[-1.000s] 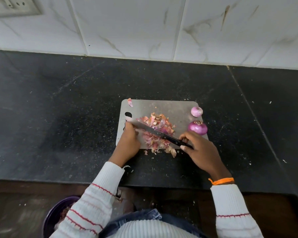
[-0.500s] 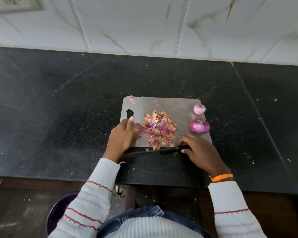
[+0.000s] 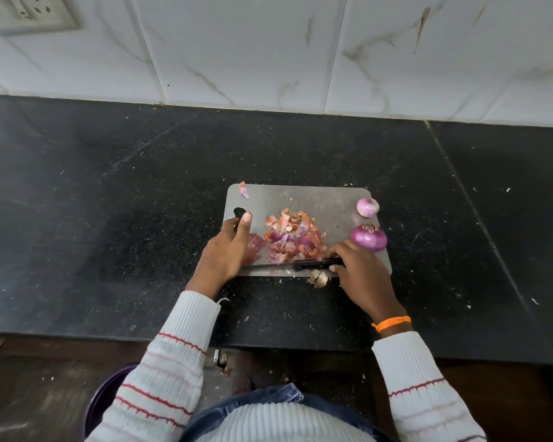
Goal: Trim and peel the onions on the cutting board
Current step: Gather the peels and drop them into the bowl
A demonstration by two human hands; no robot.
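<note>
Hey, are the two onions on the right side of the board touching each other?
Apart. In the head view, a strip of bare cutting board shows between the small onion and the larger onion nearer the right hand.

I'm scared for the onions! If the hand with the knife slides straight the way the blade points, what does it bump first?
Not the onions. The knife in the right hand points left along the board's near edge, so probably the left hand.

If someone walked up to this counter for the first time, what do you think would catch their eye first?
Probably the pile of onion skins in the middle of the grey cutting board. Next, the black-handled knife lying along the board's near edge, gripped by the right hand. Then the two purple onions at the board's right edge.
</note>
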